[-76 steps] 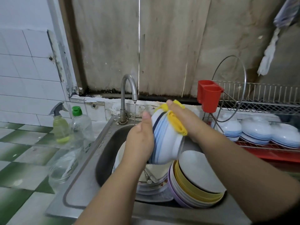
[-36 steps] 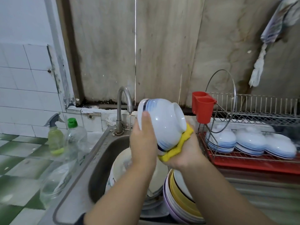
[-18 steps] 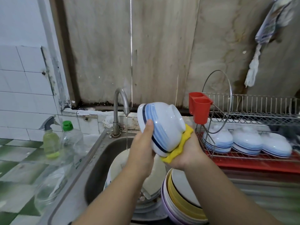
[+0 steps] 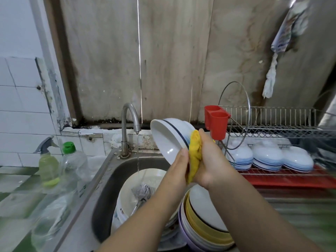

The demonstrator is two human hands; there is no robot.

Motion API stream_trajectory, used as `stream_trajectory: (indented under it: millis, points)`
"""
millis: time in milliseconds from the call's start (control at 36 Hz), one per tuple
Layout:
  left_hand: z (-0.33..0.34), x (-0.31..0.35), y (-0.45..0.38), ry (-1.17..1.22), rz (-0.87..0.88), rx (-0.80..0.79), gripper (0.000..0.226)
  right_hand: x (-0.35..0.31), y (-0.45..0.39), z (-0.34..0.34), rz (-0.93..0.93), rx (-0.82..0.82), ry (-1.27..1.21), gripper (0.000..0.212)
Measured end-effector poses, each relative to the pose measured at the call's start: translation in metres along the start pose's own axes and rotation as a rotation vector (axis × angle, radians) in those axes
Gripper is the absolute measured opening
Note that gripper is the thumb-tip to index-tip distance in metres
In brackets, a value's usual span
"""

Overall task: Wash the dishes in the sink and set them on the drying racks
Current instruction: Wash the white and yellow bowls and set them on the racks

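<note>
white ceramic bowl with blue bands round its outside [image 4: 170, 138] is held up over the steel sink [image 4: 109, 180], tilted so its open mouth faces left toward the curved metal tap [image 4: 129, 124], from which a thin stream of water runs down onto a large white plate [image 4: 154, 176] below. left hand [image 4: 177, 170] grips the bowl's lower rim, thumb on the inside, while right hand [image 4: 209, 160] is curled round a yellow sponge cloth [image 4: 194, 157] and presses it against the bowl's outer wall. judging by its glaze and wetness, the bowl is stiff, fairly light, slippery with soap and likely to chip if it drops onto the crockery beneath, so the rim pinch, thumb inside and fingers outside, looks the safest hold, with the other hand's palm backing the base. a stack of bowls with a yellow one and a lilac one [image 4: 203, 222] leans at the sink's near right, with cutlery [image 4: 141, 193] lying on the plate. on the wire drying rack over a red tray [image 4: 291, 180] sit several upturned matching bowls [image 4: 267, 157], beside a red plastic cutlery holder [image 4: 216, 122]. a spray bottle [image 4: 48, 160] and a green-capped clear bottle [image 4: 72, 160] stand left of the sink.
</note>
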State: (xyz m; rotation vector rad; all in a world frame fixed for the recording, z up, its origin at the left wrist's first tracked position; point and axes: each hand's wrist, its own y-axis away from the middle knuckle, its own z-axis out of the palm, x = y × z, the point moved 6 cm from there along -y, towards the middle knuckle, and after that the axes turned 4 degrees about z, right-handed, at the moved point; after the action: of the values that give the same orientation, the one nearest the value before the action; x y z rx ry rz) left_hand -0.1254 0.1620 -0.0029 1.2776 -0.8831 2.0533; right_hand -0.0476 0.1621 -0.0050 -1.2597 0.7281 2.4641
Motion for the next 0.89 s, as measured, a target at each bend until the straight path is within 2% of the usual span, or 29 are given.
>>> stream_trajectory:
  millis: [83, 111, 167, 222, 333, 444, 500, 611, 722, 806, 889]
  points:
    - [0.007, 0.001, -0.004, 0.236, -0.140, 0.008, 0.055, -0.011, 0.011, 0.001, -0.163, 0.080, 0.297, 0.059]
    - [0.008, 0.004, -0.004, 0.280, -0.148, 0.007, 0.058, -0.016, 0.016, 0.002, -0.237, 0.108, 0.408, 0.053]
    - [0.012, 0.011, -0.005, 0.351, -0.148, -0.030, 0.066, -0.028, 0.031, 0.004, -0.405, 0.121, 0.579, 0.025]
    - [0.013, 0.018, -0.005, 0.397, -0.150, -0.053, 0.074, -0.037, 0.042, 0.007, -0.509, 0.097, 0.741, 0.012]
    - [0.019, 0.025, -0.002, 0.415, -0.191, -0.103, 0.084, -0.049, 0.050, 0.010, -0.705, 0.047, 1.088, 0.049]
    - [0.020, 0.026, -0.002, 0.448, -0.215, -0.110, 0.092, -0.053, 0.061, 0.010, -0.770, -0.056, 1.469, 0.049]
    - [0.023, 0.025, -0.001, 0.471, -0.241, -0.108, 0.095, -0.056, 0.070, 0.008, -0.792, -0.087, 1.624, 0.058]
    - [0.033, 0.019, 0.000, 0.519, -0.299, -0.061, 0.083, -0.061, 0.086, 0.004, -0.867, -0.147, 1.860, 0.079]
    - [0.042, 0.012, 0.000, 0.517, -0.322, -0.019, 0.047, -0.065, 0.101, -0.007, -0.736, -0.119, 1.838, 0.109]
    - [0.048, 0.006, 0.000, 0.470, -0.336, 0.039, 0.026, -0.071, 0.110, -0.024, -0.705, -0.113, 1.861, 0.116]
    - [0.058, 0.000, -0.001, 0.471, -0.362, 0.085, 0.025, -0.080, 0.119, -0.046, -0.698, -0.055, 1.920, 0.120]
